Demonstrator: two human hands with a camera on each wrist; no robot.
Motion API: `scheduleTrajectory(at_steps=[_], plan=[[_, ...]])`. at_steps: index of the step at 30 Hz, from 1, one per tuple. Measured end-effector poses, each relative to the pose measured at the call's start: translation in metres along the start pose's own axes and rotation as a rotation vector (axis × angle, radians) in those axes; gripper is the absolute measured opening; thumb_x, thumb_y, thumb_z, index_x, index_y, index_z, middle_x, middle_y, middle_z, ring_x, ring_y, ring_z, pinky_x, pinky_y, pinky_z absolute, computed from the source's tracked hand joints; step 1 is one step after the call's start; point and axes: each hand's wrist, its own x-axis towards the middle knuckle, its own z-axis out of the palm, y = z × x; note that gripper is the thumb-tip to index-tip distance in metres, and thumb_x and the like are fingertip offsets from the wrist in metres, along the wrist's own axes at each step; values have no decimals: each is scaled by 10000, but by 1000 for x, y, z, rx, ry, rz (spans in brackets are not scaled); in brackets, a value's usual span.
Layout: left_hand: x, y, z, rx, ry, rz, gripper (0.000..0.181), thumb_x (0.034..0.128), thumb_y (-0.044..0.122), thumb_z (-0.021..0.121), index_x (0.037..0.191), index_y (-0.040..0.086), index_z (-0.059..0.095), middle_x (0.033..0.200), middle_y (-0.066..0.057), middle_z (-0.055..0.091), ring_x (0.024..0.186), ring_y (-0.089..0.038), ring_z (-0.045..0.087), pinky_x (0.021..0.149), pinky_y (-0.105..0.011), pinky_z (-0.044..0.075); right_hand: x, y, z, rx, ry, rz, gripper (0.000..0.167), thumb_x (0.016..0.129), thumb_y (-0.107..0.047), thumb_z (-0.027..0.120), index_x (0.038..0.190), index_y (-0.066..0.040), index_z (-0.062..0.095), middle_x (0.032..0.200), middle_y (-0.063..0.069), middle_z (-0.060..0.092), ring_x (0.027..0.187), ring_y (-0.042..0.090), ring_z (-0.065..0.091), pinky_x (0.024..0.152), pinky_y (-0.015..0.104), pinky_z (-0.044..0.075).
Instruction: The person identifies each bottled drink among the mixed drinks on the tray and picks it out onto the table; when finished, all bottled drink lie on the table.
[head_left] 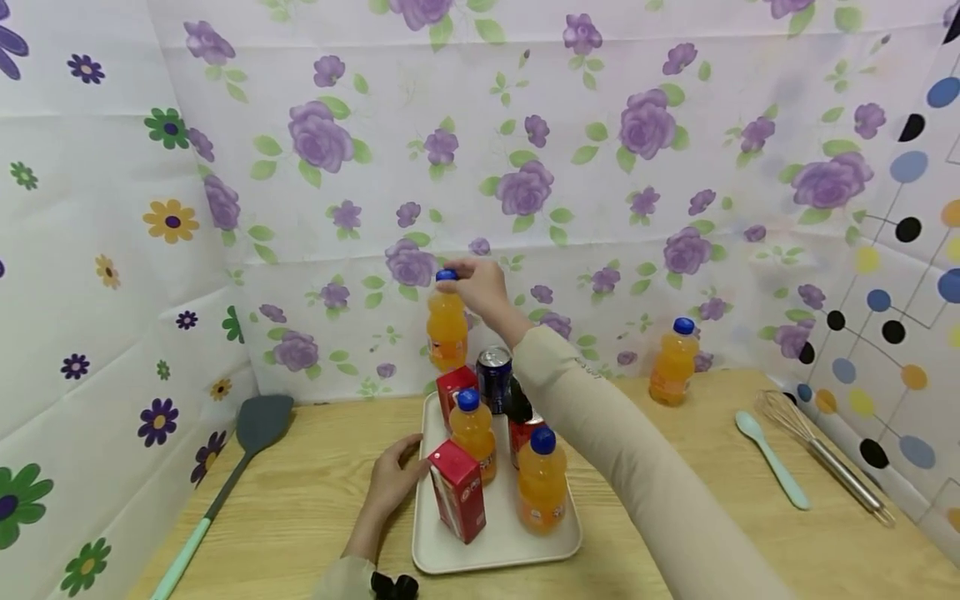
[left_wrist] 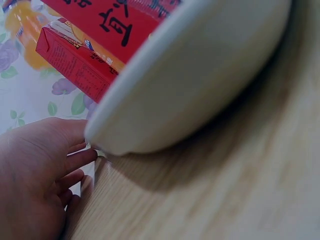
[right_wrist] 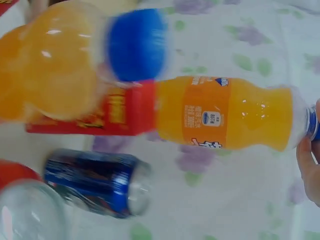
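My right hand (head_left: 483, 292) pinches the blue cap of an orange soda bottle (head_left: 447, 327), which hangs upright above the far end of a cream tray (head_left: 510, 550). In the right wrist view the bottle (right_wrist: 240, 115) shows its orange label. My left hand (head_left: 393, 482) touches the tray's left edge, and in the left wrist view its fingers are at the rim. On the tray stand two red drink cartons (head_left: 459, 496), two more orange soda bottles (head_left: 542, 487), a dark blue can (head_left: 495, 377) and a red can (head_left: 522, 433), partly hidden by my right sleeve.
Another orange soda bottle (head_left: 673, 364) stands at the back right of the wooden table (head_left: 322, 475). Further right lie a mint spoon (head_left: 776, 462) and a whisk (head_left: 825, 458). A grey spatula (head_left: 255, 429) lies at the left. Flowered cloth (head_left: 465, 167) hangs behind.
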Motion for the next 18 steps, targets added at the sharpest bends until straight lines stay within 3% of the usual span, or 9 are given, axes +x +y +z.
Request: scheduleTrajectory(at_steps=[10,18], plan=[[2,1,2,0,-2,-18,436,865,56,650,1289,-22,588,1308,-228,616,1290,-369,532,1138,-493,390,12,-46,-53,78,65,-52,400,853,-94,732,1237,-15,650,1250,153,676,1166,231,655,1011,278,524],[1,2,1,29,14,6,419,846,44,649,1257,-27,607,1277,-229,635,1264,-370,553,1113,-498,414,15,-48,-103,35,133,-68,409,853,-100,732,1242,-6,651,1286,161,655,1203,233,633,1033,286,510]])
